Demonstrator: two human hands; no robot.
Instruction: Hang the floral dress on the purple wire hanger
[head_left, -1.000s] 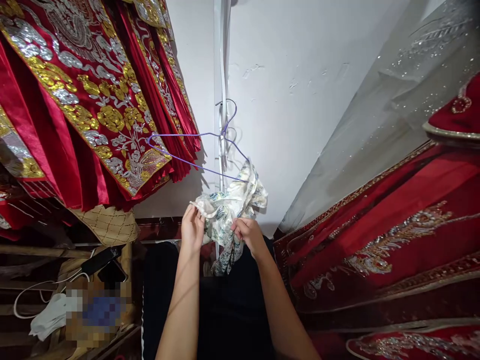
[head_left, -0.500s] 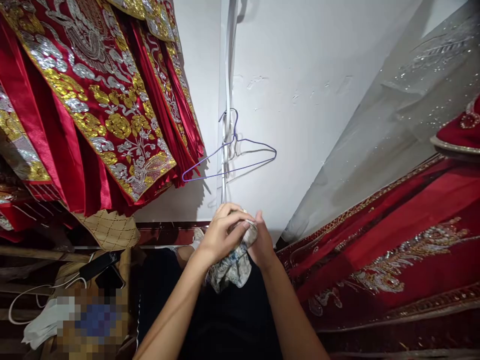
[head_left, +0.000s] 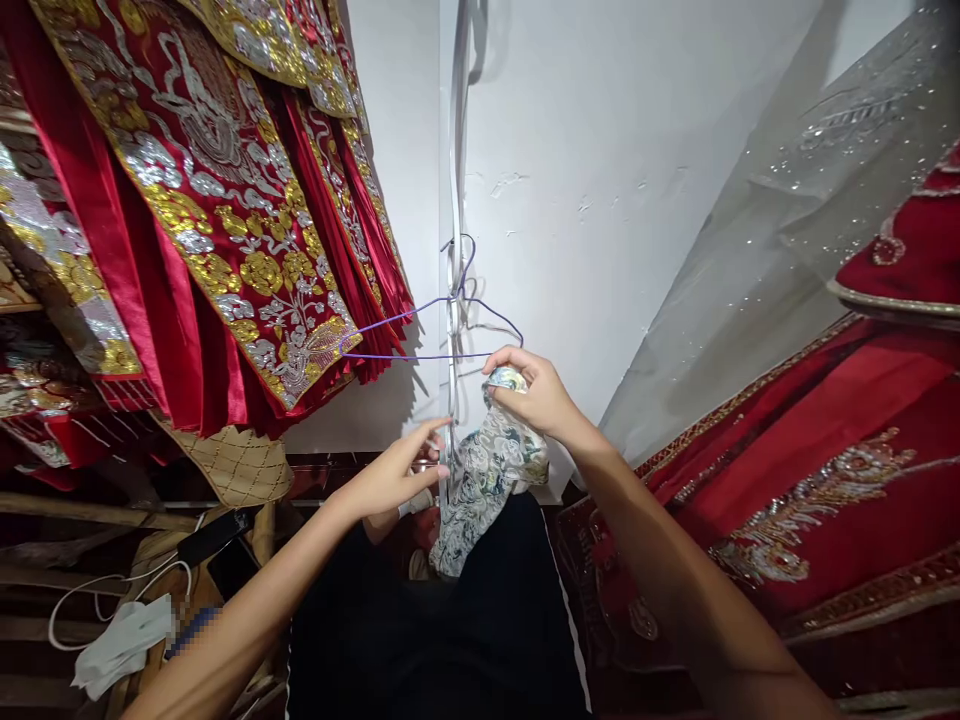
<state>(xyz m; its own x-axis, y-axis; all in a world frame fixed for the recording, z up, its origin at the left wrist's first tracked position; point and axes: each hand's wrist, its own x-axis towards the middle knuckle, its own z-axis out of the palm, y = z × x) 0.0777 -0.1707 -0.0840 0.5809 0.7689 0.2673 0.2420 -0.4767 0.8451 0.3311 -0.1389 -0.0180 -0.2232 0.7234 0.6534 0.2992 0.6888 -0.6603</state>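
Below the purple hanger (head_left: 431, 325) on the white wall (head_left: 600, 150), right hand (head_left: 536, 395) pinches the top of a patterned cloth (head_left: 487, 475) hanging down, left hand (head_left: 394, 475) just beside it, fingers loosely spread.

pale floral cloth (head_left: 486, 475), bunched, hanging below purple hanger (head_left: 431, 325)

Hanger (head_left: 431, 325) at centre frame, hung on wall strip (head_left: 452, 200). Embroidered garments (head_left: 210, 220) fill upper left, lower edge overlapping hanger's left tip. R hand (head_left: 534, 392) just below-right of hanger, gripping top of patterned cloth (head_left: 484, 480), which hangs beneath it. L hand (head_left: 394, 475) left of cloth, lower. More garments (head_left: 810, 480) at right; cable (head_left: 97, 600) bottom left.
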